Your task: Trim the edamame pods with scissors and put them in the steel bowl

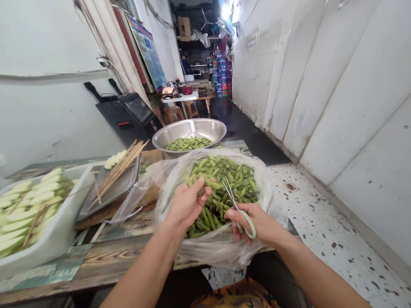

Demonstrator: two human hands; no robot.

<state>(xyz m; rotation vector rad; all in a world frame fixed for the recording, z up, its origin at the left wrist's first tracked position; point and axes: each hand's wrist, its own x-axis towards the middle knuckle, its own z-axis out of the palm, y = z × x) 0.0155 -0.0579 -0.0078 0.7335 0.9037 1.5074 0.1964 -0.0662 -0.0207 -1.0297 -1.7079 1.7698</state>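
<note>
A clear plastic bag (219, 246) full of green bean pods (239, 176) lies on the wooden table edge in front of me. My left hand (187, 202) reaches into the bag and pinches one pod (208, 183) between thumb and fingers. My right hand (257, 223) grips a pair of scissors with pale green handles (248, 220); the blades (230, 192) point up and left toward the held pod and are slightly apart.
A steel bowl (193, 129) with some pods stands behind the bag. A metal tray (116, 189) carries wooden skewers (121, 166). A white tub (50, 241) of pale green slices sits at left. Walls flank a narrow passage; speckled floor at right.
</note>
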